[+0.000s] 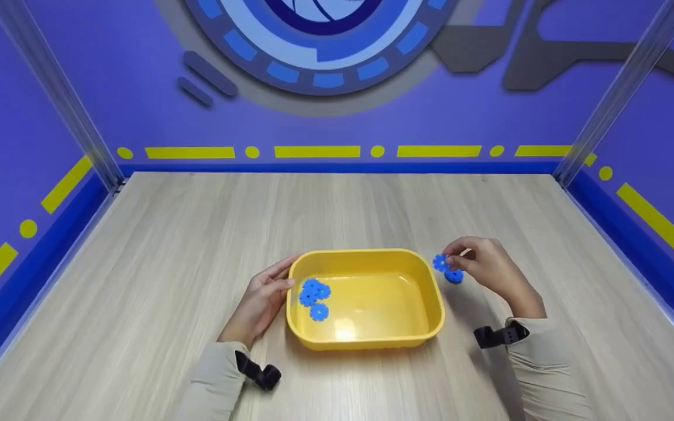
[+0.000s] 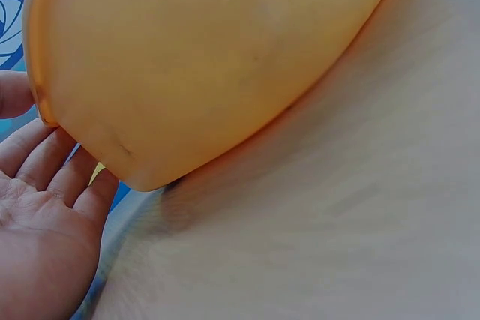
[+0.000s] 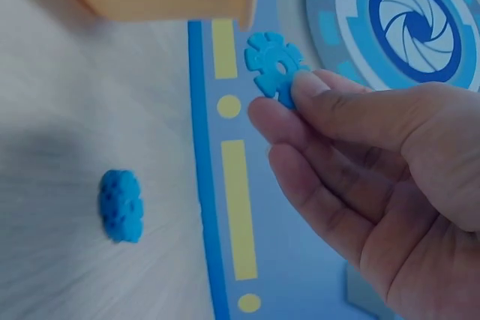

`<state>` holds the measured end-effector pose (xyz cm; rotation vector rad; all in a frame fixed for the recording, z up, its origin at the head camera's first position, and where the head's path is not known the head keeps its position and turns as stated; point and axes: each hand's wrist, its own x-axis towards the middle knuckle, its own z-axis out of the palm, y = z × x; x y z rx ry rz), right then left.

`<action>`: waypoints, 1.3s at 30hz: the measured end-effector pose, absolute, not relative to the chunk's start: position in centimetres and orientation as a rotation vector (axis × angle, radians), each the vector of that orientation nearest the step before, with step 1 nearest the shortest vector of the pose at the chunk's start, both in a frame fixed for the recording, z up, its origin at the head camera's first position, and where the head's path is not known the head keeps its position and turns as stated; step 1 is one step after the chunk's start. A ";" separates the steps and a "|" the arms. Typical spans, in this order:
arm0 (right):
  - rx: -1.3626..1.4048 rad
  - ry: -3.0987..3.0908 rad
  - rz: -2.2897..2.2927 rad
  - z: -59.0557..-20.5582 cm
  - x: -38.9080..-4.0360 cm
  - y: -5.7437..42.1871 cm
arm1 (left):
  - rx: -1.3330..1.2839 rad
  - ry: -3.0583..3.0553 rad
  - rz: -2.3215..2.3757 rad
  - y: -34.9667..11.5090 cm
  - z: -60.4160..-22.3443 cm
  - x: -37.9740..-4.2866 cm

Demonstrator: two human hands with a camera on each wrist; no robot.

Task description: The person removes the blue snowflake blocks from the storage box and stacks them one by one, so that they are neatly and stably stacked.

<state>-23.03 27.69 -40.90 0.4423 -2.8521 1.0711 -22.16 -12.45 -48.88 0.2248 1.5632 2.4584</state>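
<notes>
My right hand (image 1: 486,266) pinches a blue notched snowflake disc (image 3: 264,61) between thumb and forefinger, just beyond the right rim of a yellow plastic bin (image 1: 366,339). Below it, a small stack of the same blue discs (image 3: 121,206) sits on the table. At the bin's left end, my left hand (image 1: 264,298) holds the rim, thumb at the top edge and fingers against the outer wall (image 2: 217,73). Several blue discs (image 1: 319,311) lie inside the bin toward its left side, some overlapping.
The wood-grain table (image 1: 337,210) runs back to a blue-purple wall panel (image 1: 337,128) with yellow markings. Side panels with metal corner posts (image 1: 612,88) border it left and right. Each wrist wears a black camera mount (image 1: 258,370).
</notes>
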 end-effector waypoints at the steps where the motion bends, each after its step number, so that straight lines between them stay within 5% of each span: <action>1: 0.424 -2.862 1.067 -41.1 -23.1 27.8 | 0.223 1.564 2.459 -12.5 -48.9 -22.2; 39: 0.073 -2.985 1.097 -44.6 -24.2 30.6 | 0.211 1.583 2.441 -12.4 -48.9 -22.2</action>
